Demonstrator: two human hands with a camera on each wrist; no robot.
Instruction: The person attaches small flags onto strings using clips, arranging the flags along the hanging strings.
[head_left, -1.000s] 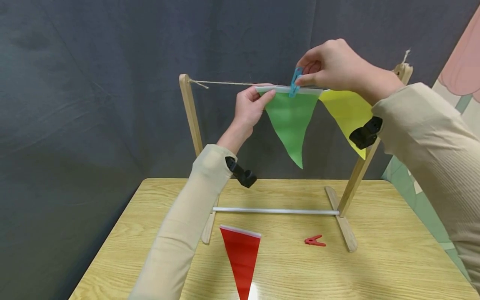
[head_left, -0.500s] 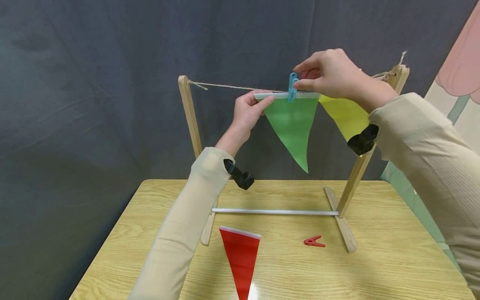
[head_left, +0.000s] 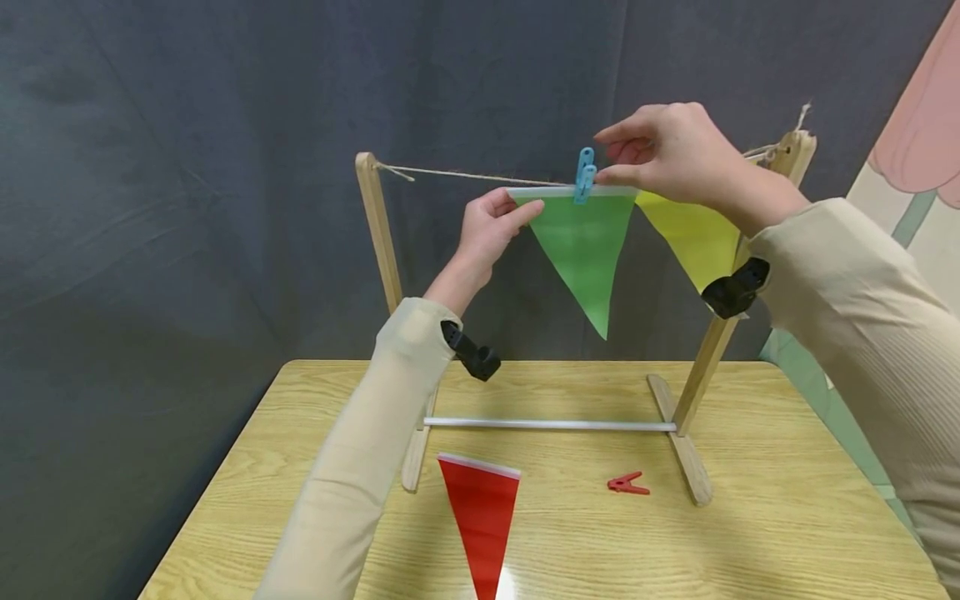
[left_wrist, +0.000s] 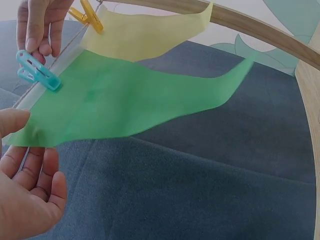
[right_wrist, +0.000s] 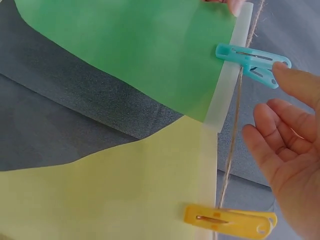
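A green pennant (head_left: pixel 588 237) with a white top strip hangs at the twine (head_left: pixel 480 176). Its strip and the twine are held by a blue clothespin (head_left: pixel 584 177), which stands upright. My left hand (head_left: pixel 491 229) pinches the pennant's left corner, thumb in front and fingers behind. Just right of the clothespin, my right hand (head_left: pixel 675 154) has thumb and fingers spread apart, the thumb tip right at one of the clothespin's handles (right_wrist: pixel 265 77). A yellow pennant (head_left: pixel 693 233) hangs alongside, with a yellow clothespin (right_wrist: pixel 230 221) on its strip, partly hidden by my right hand in the head view.
A wooden stand with two posts (head_left: pixel 378 233) and a white crossbar (head_left: pixel 547 424) carries the twine. On the wooden table (head_left: pixel 600 550) lie a red pennant (head_left: pixel 482 512) and a red clothespin (head_left: pixel 628 483). A dark curtain (head_left: pixel 225 167) hangs behind.
My right fingers have let go of the blue clothespin and spread, shifting slightly right. The twine has dipped a little, and the green pennant hangs slightly lower than a second ago.
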